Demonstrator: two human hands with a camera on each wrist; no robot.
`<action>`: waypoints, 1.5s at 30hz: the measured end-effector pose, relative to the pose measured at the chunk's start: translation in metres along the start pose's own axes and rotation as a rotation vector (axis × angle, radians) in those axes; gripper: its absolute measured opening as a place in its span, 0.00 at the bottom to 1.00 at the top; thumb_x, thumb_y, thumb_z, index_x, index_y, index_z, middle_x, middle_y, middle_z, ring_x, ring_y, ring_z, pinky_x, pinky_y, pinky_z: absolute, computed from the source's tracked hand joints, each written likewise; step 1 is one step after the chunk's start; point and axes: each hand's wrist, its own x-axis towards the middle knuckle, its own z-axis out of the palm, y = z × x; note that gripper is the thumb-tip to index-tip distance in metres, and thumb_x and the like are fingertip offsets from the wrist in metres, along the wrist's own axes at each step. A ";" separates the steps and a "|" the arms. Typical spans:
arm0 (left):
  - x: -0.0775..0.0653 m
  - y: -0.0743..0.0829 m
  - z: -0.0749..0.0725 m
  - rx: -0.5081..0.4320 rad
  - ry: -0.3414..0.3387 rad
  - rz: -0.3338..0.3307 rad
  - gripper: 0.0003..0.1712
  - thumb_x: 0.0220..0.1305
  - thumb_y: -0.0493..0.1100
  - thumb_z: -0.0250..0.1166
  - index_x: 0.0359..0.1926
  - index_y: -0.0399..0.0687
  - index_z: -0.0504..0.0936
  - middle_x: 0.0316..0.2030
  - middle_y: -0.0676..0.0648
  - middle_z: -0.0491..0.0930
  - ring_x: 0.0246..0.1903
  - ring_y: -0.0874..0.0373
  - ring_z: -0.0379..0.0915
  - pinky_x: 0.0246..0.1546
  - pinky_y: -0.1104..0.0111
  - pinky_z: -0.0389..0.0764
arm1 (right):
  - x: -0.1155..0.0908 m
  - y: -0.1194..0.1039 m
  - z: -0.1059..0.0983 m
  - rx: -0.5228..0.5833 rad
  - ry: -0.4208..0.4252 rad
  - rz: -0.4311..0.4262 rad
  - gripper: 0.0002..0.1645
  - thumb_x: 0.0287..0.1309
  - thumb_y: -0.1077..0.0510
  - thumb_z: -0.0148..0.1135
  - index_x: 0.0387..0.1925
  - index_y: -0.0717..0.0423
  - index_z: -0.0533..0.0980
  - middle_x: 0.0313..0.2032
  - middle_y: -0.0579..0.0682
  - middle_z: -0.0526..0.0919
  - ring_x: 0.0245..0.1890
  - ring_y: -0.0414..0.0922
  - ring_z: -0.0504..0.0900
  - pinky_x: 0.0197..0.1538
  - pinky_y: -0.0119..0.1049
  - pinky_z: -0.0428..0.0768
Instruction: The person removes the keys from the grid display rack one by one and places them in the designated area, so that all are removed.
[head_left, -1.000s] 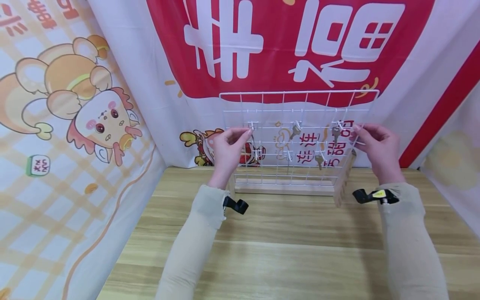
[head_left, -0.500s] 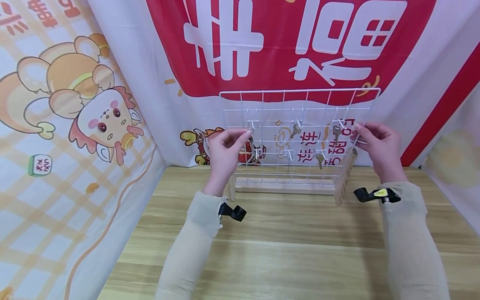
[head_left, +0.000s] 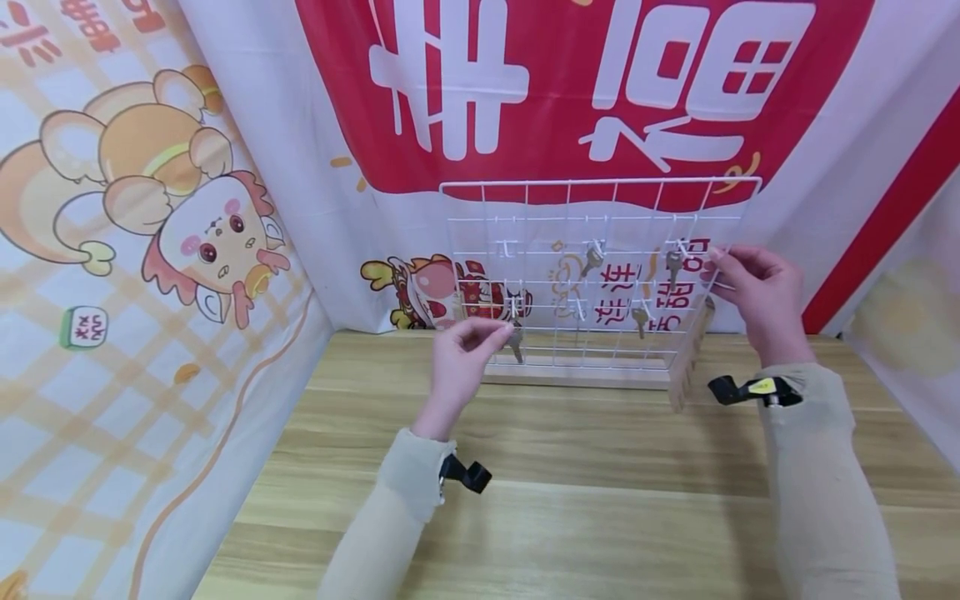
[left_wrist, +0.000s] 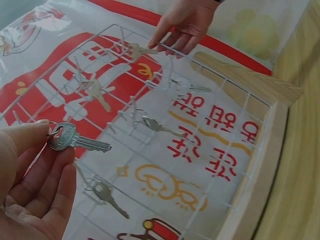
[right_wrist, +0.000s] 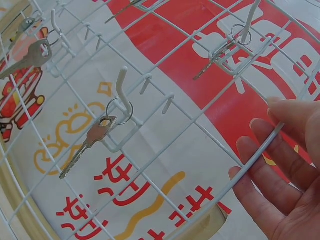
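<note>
My left hand [head_left: 459, 362] is at the lower left of a white wire grid rack [head_left: 600, 181]. Its thumb and index finger pinch the small ring of a silver key [left_wrist: 75, 140]; the blade points away from the palm. Across the rack, my right hand [head_left: 761, 292] grips the right side wire, thumb on one side and fingertips on the other in the right wrist view. Several keys hang by rings from white hooks, among them an upper middle key [head_left: 592, 262], an upper right key [head_left: 672, 268] and a lower key [head_left: 640, 320].
Light wooden feet [head_left: 681, 375] and a crossbar [head_left: 577, 377] carry the rack on a wood-grain table [head_left: 600, 500]. Printed cloth [head_left: 375, 225] hangs close behind it, and another patterned cloth [head_left: 247, 400] stands on the left. The upper left hook [head_left: 504, 248] is bare.
My left hand has moved down from the upper left hook, and the key there has come off with it. My right hand has stayed at the rack's right side.
</note>
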 end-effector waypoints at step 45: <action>-0.083 -0.110 0.120 0.004 -0.255 -0.393 0.03 0.62 0.37 0.75 0.36 0.43 0.89 0.29 0.54 0.86 0.30 0.62 0.83 0.34 0.69 0.86 | 0.005 0.000 0.000 0.023 -0.006 0.029 0.34 0.53 0.44 0.75 0.61 0.51 0.80 0.55 0.49 0.80 0.53 0.45 0.84 0.43 0.28 0.82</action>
